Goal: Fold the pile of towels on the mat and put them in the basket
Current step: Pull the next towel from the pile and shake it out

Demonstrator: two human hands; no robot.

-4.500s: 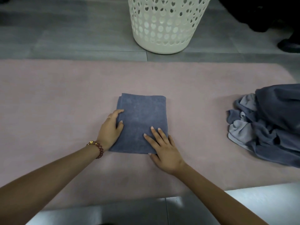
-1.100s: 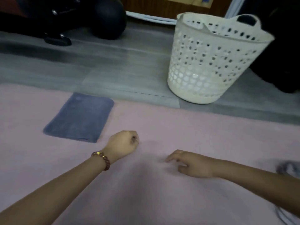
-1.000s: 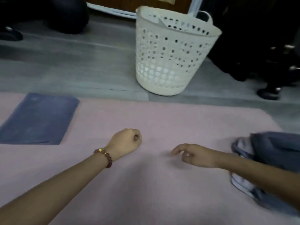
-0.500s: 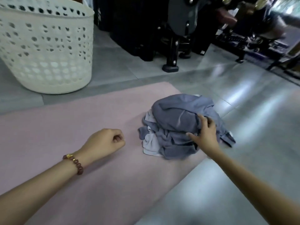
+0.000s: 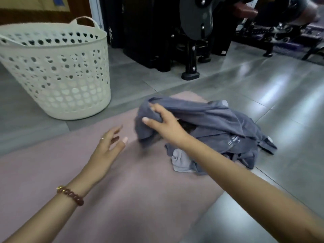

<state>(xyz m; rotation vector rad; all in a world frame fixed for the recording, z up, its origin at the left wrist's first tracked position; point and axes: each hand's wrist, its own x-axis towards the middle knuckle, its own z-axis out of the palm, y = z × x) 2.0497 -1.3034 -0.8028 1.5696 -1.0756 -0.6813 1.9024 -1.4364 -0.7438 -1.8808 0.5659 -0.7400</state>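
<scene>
Two hands: the right hand [image 5: 166, 127] grips one grey towel [image 5: 201, 111] atop one heap [image 5: 245, 144], its towels too tangled to count. One basket [image 5: 57, 72] stands beyond the left hand [image 5: 105, 151], one mat [image 5: 140, 199] beneath both.

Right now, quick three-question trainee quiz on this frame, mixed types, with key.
1. True or false: the right hand grips a grey towel from the pile.
2. The left hand is: A) curled in a fist, B) open over the mat, C) pressing a towel flat.
3. Fill in: the basket stands on the ___, beyond the mat.
Key: 1 true; 2 B; 3 floor.
</scene>
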